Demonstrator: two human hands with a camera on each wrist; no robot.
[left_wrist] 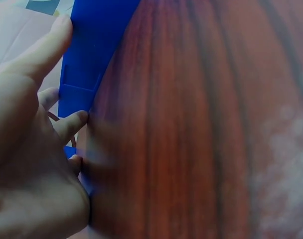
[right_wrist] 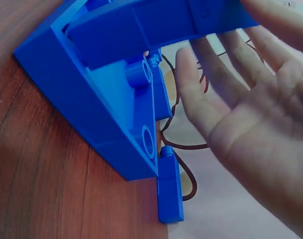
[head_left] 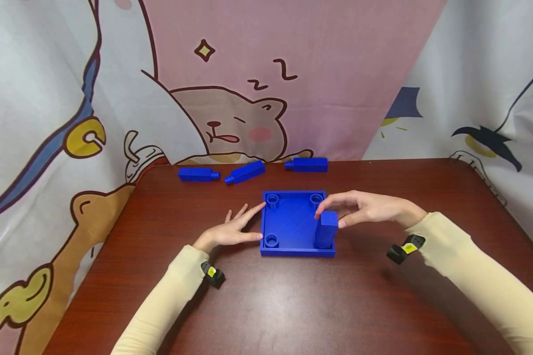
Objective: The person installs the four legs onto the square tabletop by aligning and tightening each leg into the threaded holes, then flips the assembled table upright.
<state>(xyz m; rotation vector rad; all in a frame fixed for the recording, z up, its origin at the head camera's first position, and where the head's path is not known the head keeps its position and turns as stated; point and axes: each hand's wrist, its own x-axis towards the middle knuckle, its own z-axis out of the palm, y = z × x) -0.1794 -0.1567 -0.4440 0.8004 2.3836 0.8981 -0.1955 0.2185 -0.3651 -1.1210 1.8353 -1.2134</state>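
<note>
A blue square tabletop with raised edges lies underside up, round sockets showing in three corners. At its near right corner a blue square leg stands upright; its lower end is hidden. My right hand pinches the leg near its top, thumb on one side and fingers on the other. In the right wrist view, the little finger stands apart from the leg. My left hand has its fingers spread and straight, thumb and a fingertip touching the tabletop's left edge. The left wrist view shows these fingers against the blue side wall.
Three more blue legs lie behind the tabletop: one at left, one tilted in the middle and one at right. Their narrow threaded ends show. All rest on a dark wooden table, with a printed cloth hanging behind.
</note>
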